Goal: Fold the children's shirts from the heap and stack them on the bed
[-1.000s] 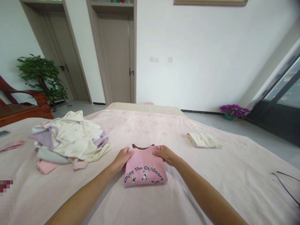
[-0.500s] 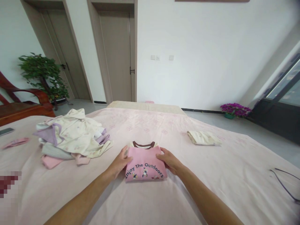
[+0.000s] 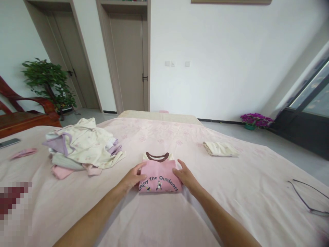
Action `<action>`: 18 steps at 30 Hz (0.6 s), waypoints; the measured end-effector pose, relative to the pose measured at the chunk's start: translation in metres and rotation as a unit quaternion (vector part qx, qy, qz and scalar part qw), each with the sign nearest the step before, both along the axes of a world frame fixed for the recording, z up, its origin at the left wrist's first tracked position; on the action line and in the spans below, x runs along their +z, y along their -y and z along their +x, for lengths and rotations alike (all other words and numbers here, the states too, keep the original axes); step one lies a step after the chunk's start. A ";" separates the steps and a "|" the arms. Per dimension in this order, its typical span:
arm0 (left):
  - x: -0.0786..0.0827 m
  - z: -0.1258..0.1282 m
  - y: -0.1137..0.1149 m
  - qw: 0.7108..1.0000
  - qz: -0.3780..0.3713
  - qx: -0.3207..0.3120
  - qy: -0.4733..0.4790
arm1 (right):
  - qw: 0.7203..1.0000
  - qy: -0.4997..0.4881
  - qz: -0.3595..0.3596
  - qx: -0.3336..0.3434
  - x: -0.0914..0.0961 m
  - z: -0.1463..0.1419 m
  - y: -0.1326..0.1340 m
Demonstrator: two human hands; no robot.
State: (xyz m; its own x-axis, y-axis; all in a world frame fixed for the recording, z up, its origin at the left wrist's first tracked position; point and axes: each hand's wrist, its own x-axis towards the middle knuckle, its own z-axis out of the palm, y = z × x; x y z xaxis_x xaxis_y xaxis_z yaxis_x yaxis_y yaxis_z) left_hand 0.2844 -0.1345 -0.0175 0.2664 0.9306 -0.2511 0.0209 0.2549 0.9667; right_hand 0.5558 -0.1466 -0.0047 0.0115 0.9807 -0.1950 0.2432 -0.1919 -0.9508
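Observation:
A folded pink shirt with a brown-trimmed collar and the words "Enjoy The Outdoors" lies in front of me on the pink bedspread. At its left edge, my left hand grips the fabric, thumb on top; its lower fingers are partly hidden. My right hand is at the opposite edge. Its thumb touches the shirt while its index finger is stretched away from the cloth; the other fingers are hidden behind the hand.
A loose heap of clothes lies to the left, near a pink band and a phone. On the right are a folded cream garment and eyeglasses. The bedspread has wrinkles.
My right index finger has lifted away from the shirt's edge. The shirt stays folded between my hands, and the view has shifted slightly.

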 end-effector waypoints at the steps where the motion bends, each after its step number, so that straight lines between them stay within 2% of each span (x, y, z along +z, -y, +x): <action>1: 0.002 0.000 -0.003 1.000 0.003 0.002 -0.008 | 1.000 0.003 0.001 0.000 0.000 0.001 0.000; 5: 0.001 0.001 -0.012 0.999 0.012 0.020 -0.031 | 0.997 -0.039 -0.005 0.061 -0.002 0.007 -0.001; 10: -0.008 0.006 -0.015 0.984 0.101 0.048 -0.138 | 0.990 0.089 0.025 0.103 -0.008 0.014 -0.008; 13: -0.005 0.006 -0.016 0.951 0.165 0.047 -0.258 | 0.972 0.189 0.052 0.125 -0.006 0.015 -0.011; 18: 0.018 0.002 -0.016 0.876 0.249 0.003 -0.413 | 0.909 0.371 0.135 0.137 0.009 0.010 -0.011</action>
State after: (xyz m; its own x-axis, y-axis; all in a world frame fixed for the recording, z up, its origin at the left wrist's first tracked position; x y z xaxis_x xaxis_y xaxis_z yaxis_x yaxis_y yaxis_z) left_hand 0.2859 -0.1188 0.0007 0.1804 0.9803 0.0808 0.7665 -0.1916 0.6131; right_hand 0.5660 -0.1353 0.0045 -0.2108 0.9774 0.0146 0.8395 0.1886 -0.5096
